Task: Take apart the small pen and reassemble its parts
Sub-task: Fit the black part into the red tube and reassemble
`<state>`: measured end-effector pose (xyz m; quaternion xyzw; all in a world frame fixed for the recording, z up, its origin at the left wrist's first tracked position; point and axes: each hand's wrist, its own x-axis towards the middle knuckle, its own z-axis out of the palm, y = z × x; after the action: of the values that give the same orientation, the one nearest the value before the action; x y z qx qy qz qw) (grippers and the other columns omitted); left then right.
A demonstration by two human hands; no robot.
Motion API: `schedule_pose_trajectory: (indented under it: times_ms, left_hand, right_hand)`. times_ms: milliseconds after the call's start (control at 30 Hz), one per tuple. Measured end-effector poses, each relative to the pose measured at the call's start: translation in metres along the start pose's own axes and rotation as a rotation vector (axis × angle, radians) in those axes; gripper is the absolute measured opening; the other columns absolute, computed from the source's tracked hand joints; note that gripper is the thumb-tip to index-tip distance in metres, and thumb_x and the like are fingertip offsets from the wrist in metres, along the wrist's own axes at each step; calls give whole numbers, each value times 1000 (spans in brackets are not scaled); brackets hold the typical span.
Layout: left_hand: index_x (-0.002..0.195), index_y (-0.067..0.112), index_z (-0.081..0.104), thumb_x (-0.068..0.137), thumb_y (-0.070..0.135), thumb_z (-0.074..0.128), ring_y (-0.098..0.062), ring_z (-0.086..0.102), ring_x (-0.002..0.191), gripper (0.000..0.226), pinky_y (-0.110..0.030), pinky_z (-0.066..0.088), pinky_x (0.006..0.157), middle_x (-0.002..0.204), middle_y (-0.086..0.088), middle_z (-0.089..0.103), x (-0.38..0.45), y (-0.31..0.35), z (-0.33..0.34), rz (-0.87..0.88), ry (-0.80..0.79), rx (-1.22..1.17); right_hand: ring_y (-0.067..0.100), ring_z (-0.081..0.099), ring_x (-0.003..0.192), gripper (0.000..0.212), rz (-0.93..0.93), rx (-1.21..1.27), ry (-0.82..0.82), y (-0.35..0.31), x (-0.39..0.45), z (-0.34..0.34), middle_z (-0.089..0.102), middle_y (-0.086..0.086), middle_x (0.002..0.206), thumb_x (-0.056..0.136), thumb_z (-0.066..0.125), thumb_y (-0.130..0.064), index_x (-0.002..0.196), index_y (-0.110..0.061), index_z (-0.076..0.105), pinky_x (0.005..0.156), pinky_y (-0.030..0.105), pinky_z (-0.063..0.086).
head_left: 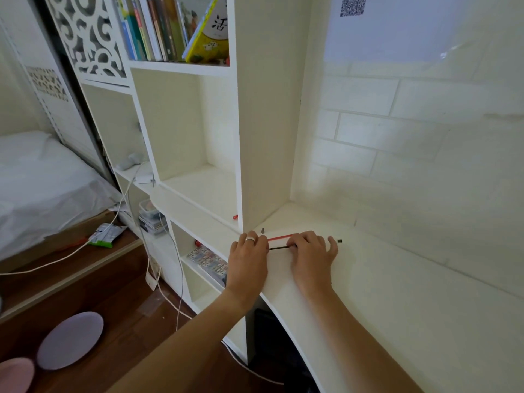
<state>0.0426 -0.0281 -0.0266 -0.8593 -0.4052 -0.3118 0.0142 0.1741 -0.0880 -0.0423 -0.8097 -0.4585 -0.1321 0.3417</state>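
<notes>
— Low and centre on the white desk, what's held?
— Left hand and right hand lie knuckles-up, a thin black refill running between them; grip hidden.
— Other parts?
— Red tube just behind; small dark tip near the bookshelf.

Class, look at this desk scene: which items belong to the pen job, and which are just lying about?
Belongs to the job:
red tube
thin black rod
small pointed tip
small black piece
left hand
right hand

Just lying about:
books
white cable
green packet
</notes>
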Motion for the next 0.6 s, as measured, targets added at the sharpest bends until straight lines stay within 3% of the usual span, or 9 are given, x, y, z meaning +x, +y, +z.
schedule_pose_trajectory:
  times_ms: [133, 233, 400, 600]
  left_hand:
    - [86, 15, 62, 82, 1, 65, -24, 56, 80, 14, -33, 47, 68, 86, -5, 63, -1, 2, 2, -11, -21, 87]
    - [100, 12, 63, 85, -2, 52, -27, 57, 90, 23, -36, 49, 77, 99, -9, 65, -3, 6, -2, -59, -41, 121]
    - [119, 10, 57, 89, 1, 49, -28, 55, 101, 32, -37, 45, 86, 114, -11, 62, -6, 11, -7, -98, -66, 153]
    - [115, 9, 59, 90, 2, 54, -28, 56, 98, 26, -37, 48, 84, 110, -11, 63, -5, 10, -4, -94, -71, 172]
  right_hand:
    - [22, 60, 93, 25, 71, -85, -13, -1, -2, 1, 61, -6, 92, 82, 69, -4, 83, -29, 67, 116, 56, 11]
    - [24, 61, 91, 31, 111, -142, -1, -1, -3, -2, 61, -2, 89, 75, 70, 3, 83, -27, 67, 116, 59, 12]
    - [28, 59, 91, 40, 198, -209, -16, 6, -1, -8, 58, 3, 87, 69, 61, 14, 86, -22, 67, 116, 58, 12]
    - [28, 59, 84, 32, 257, -209, 72, 30, 5, -15, 60, 4, 84, 75, 65, 11, 87, -19, 67, 114, 56, 20]
